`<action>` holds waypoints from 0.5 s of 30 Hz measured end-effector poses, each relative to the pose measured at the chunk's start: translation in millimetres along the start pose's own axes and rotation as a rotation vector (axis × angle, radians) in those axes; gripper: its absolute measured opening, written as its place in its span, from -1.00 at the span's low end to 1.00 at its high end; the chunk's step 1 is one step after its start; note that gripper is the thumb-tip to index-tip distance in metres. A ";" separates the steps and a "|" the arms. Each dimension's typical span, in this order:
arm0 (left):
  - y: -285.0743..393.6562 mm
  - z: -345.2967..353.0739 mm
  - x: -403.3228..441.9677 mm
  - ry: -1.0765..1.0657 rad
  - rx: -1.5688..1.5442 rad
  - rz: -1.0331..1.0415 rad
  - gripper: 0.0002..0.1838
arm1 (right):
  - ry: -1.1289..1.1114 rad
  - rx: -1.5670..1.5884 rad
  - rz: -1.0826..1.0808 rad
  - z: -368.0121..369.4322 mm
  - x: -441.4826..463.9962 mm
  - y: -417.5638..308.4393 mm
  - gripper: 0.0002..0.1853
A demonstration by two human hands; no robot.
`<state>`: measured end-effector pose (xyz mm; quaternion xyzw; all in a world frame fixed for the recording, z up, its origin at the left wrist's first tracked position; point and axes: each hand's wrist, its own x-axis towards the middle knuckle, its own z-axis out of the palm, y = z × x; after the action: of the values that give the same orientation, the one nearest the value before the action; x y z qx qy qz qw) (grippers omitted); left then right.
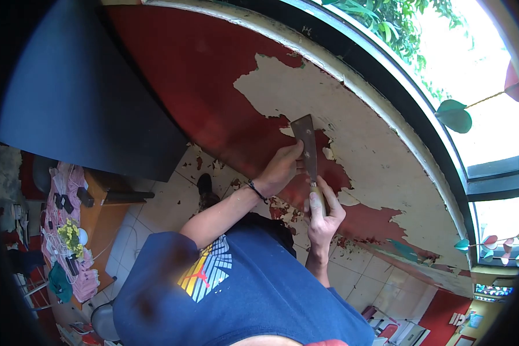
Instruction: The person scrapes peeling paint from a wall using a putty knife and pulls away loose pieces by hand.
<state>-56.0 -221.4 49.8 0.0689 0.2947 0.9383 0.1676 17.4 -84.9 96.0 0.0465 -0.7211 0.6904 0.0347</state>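
A paint scraper (307, 144) with a flat, stained metal blade and a light-coloured handle is in front of my chest, blade upward in the view. My right hand (326, 218) is wrapped round its handle, the thumb lying along it. My left hand (278, 168), with a dark bracelet at the wrist, pinches the left edge of the blade; its other fingertips are partly hidden. Behind the blade is the wall (352, 124), where red paint (213, 75) is peeling from a pale layer with ragged edges. Whether the blade touches the wall I cannot tell.
A window ledge (352, 81) curves above the wall. Paint flakes (216, 167) litter the tiled floor (176, 213). A large dark panel (92, 92) stands on the left, beside a wooden desk (106, 230) bearing a pink cloth and small items. Leaf garlands (454, 115) hang at right.
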 end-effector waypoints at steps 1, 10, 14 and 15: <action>-0.1 4.7 -1.4 0.042 0.016 -0.015 -0.61 | 0.022 -0.062 -0.063 -0.4 -3.5 1.5 -0.62; -1.3 -5.9 4.8 0.041 0.040 0.034 -0.61 | 0.049 -0.287 -0.204 0.8 2.6 13.3 -0.66; 0.4 -4.2 6.7 0.109 0.064 0.054 -0.59 | 0.066 -0.190 -0.144 4.9 4.8 9.3 -0.66; 3.1 -6.5 6.8 0.110 0.057 0.053 -0.59 | 0.071 -0.183 -0.120 7.2 5.7 12.9 -0.67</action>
<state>-64.8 -224.8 46.5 0.0298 0.3280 0.9360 0.1242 10.4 -91.7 83.5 0.0618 -0.7753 0.6197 0.1056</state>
